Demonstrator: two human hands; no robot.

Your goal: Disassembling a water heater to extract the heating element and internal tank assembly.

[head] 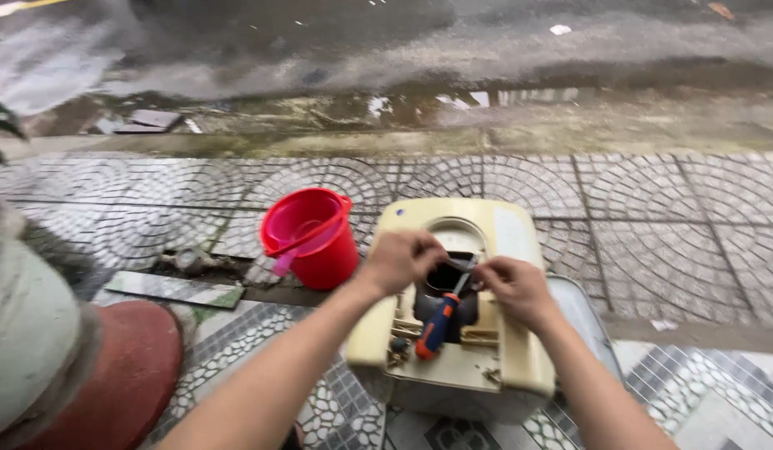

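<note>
both hands, left hand [401, 260] and right hand [513, 287], pinch small parts at the dark central opening of the cream appliance housing [453, 317], which lies on the tiled pavement right of the red bucket [311, 236], with a blue-orange screwdriver [437, 325] resting inside, within reach.

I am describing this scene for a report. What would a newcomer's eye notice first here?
First, the two hands in the centre: the left hand and right hand meet over the dark opening of a cream plastic housing, where a screwdriver with a red and blue handle rests. A bright red bucket stands just to the left, on the patterned paving.
</note>
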